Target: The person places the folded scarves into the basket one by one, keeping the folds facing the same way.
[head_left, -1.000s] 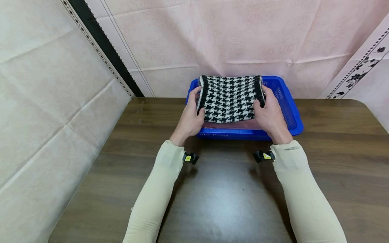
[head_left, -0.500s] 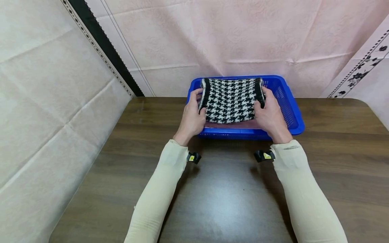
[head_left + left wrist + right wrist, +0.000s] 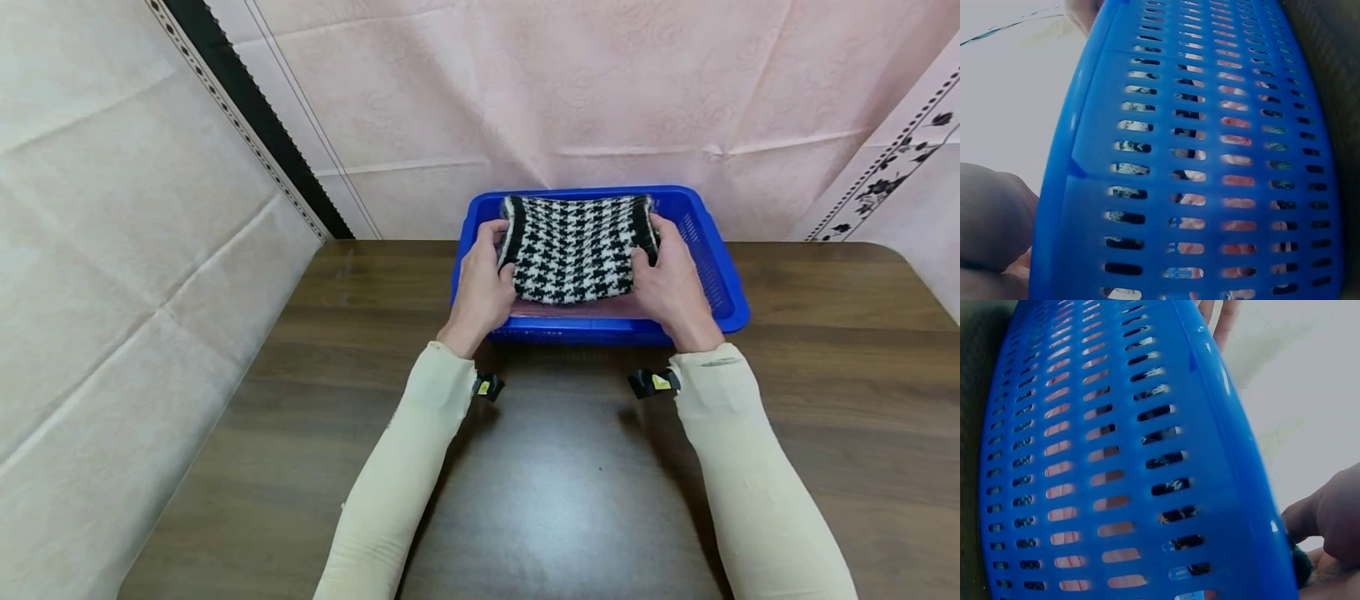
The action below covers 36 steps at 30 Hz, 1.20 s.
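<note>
A folded black-and-white houndstooth cloth [image 3: 577,250] with black borders lies in the blue plastic basket [image 3: 570,332], sagging a little in the middle. My left hand [image 3: 482,283] holds its left edge, thumb near the front corner and fingers farther back. At the right edge my right hand [image 3: 671,279] grips the cloth, thumb on top. Under it, a pinkish flat item [image 3: 592,308] shows along the front of the basket. In both wrist views the slotted basket wall [image 3: 1085,206] fills most of the picture, with black, white and pink fabric behind the slots.
The basket stands at the back edge of a brown wooden table [image 3: 555,467], against a pale pink cloth backdrop [image 3: 600,92]. Another light cloth [image 3: 135,275] hangs along the left side. Black wrist cameras [image 3: 489,387] sit at both cuffs.
The houndstooth cloth has sunk lower into the basket, uncovering the back rim, and its left edge has shifted right. My left hand has moved slightly right with it; the right hand has barely moved.
</note>
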Tool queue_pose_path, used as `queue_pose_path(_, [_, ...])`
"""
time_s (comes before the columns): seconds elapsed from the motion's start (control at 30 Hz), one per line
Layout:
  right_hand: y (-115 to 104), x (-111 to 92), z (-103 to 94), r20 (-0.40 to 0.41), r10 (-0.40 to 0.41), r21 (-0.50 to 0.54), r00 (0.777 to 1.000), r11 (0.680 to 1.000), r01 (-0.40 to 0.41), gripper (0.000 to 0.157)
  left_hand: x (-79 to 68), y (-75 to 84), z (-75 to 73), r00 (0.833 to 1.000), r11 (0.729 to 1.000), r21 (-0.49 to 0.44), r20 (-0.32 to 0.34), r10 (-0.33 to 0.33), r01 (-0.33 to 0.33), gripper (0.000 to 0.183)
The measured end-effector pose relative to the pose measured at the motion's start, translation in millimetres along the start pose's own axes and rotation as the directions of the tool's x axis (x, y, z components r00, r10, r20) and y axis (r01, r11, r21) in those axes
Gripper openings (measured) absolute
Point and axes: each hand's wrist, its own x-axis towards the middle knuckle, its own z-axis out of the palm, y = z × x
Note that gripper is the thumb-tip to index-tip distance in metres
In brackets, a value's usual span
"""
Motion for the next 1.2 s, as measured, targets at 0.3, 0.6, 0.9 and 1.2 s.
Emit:
queue_pose_path(0.3, [4.2,3.5,-1.4,-0.021,0.008,-0.041,1.0,0.999,-0.008,0.061,2.4,1.2,4.7,1.0,0.999,0.017,0.009,-0.027,0.027,0.053])
queue_pose_path(0.6, [4.8,3.4,-2.8,-0.042,0.008,-0.077,0.999,0.997,-0.011,0.06,3.7,3.9,10.1,1.0,0.999,0.051,-0.003,-0.006,0.007,0.052])
queue_pose_path(0.9, [5.5,3.8,-7.3,-0.03,0.008,-0.114,1.0,0.993,-0.012,0.061,4.0,5.9,10.9,0.999,0.998,0.065,0.018,-0.027,0.026,0.053])
queue_pose_path(1.2, [8.3,3.8,-6.6,-0.02,0.021,-0.122,1.0,0.992,-0.023,0.061,4.0,5.2,13.4,0.998,0.992,0.123,0.042,-0.044,0.038,0.053])
